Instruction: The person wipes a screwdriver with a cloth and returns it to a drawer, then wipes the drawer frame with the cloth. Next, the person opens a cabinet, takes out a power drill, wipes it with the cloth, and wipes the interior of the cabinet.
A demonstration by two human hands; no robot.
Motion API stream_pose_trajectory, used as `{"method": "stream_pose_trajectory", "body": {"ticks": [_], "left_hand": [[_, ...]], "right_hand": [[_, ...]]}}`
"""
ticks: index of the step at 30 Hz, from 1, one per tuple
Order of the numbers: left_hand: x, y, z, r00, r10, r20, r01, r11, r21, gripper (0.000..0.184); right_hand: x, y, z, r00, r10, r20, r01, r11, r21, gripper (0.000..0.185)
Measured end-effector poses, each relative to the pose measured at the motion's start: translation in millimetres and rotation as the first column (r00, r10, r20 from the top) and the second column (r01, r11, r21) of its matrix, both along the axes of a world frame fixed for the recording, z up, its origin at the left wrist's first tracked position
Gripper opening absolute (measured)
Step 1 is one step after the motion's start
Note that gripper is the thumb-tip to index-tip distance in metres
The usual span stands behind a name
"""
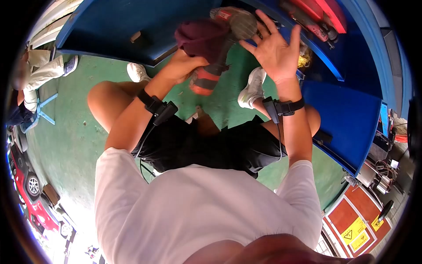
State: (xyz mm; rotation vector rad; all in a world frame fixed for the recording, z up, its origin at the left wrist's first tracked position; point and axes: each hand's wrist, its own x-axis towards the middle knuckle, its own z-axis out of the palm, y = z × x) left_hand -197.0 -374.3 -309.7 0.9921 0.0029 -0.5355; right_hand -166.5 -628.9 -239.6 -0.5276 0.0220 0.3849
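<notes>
My left hand (182, 66) is closed round a dark maroon cloth (202, 37), which lies against a red and grey power tool (204, 81). The tool's orange-red base points down toward the floor, and its round grey head (242, 25) is at the top, slightly blurred. Just right of that head, my right hand (275, 53) is raised with its fingers spread and its palm showing, holding nothing. Whether the fingertips touch the head cannot be made out.
An open blue cabinet (347, 119) stands at the right, with red tools (312, 22) on its upper shelf. A blue panel (105, 26) spans the upper left. Another person's legs (46, 75) and a blue stool (46, 108) are at the far left.
</notes>
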Motion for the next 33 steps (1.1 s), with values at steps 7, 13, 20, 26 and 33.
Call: {"method": "stream_pose_trajectory", "body": {"ticks": [7,13,20,26,33], "left_hand": [[9.6,6.7,8.2,0.86,-0.184,0.476,0.013,0.94,0.34,0.08],[4.2,1.0,9.6,0.682,-0.481,0.552,0.126,0.82,0.559,0.078],[-3.6,-0.2,3.0,0.575,-0.623,0.529,0.078,0.686,0.723,0.073],[-8.4,10.0,-0.4,0.655,-0.644,0.396,0.198,0.651,0.733,0.07],[-6.1,40.9,-21.7,0.477,-0.629,0.614,-0.134,0.638,0.758,0.062]], "right_hand": [[14.2,-33.8,-2.3,0.966,0.216,-0.144,-0.26,0.81,-0.526,0.062],[3.8,-32.1,-9.1,0.927,0.349,-0.139,-0.301,0.468,-0.831,0.058],[-20.0,-6.5,-47.1,0.887,0.456,-0.068,-0.305,0.47,-0.828,0.046],[-26.4,0.0,-57.2,0.941,0.33,-0.069,-0.21,0.413,-0.886,0.042],[-17.0,-16.4,-59.4,0.988,0.148,0.051,0.001,0.323,-0.946,0.045]]}}
